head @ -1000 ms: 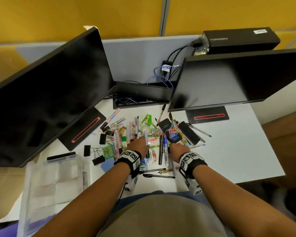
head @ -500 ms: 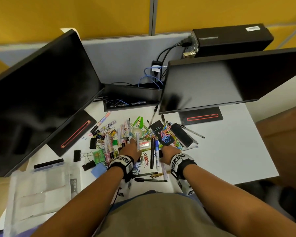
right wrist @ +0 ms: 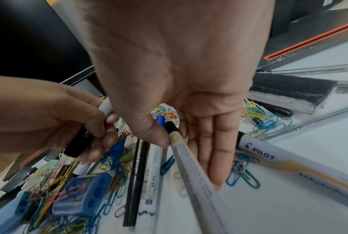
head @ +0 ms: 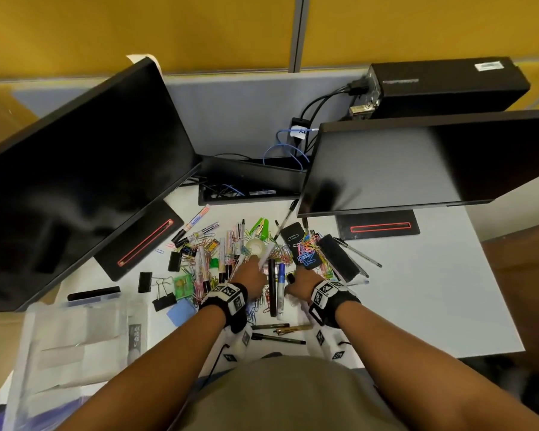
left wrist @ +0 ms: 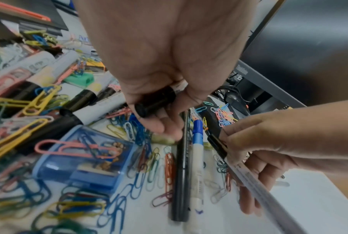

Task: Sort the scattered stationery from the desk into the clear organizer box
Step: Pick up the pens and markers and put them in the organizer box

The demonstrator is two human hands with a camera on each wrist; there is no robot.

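Observation:
A pile of markers, pens and coloured paper clips [head: 305, 250] lies on the white desk [head: 433, 290] in front of me. My left hand [head: 249, 276] grips a white marker with a black cap [left wrist: 155, 101], its body slanting up and right over the tape roll [head: 255, 245]. My right hand [head: 302, 279] pinches another white, black-capped marker [right wrist: 189, 158] between thumb and forefinger, its other fingers straight. Between the hands lie a black pen [head: 272, 287] and a blue-capped marker [head: 280, 284]. The clear organizer box [head: 75, 337] sits at the desk's front left, its lid open.
Two dark monitors [head: 75, 181] [head: 417, 163] overhang the back of the desk on black bases. Black binder clips [head: 162, 301], a blue sharpener [left wrist: 85, 158], two black erasers [head: 338, 258] and loose pens [head: 277, 339] surround the pile. Bare desk lies to the right.
The marker in my left hand has tilted from pointing straight away to slanting up and right. Both hands stay over the middle of the pile.

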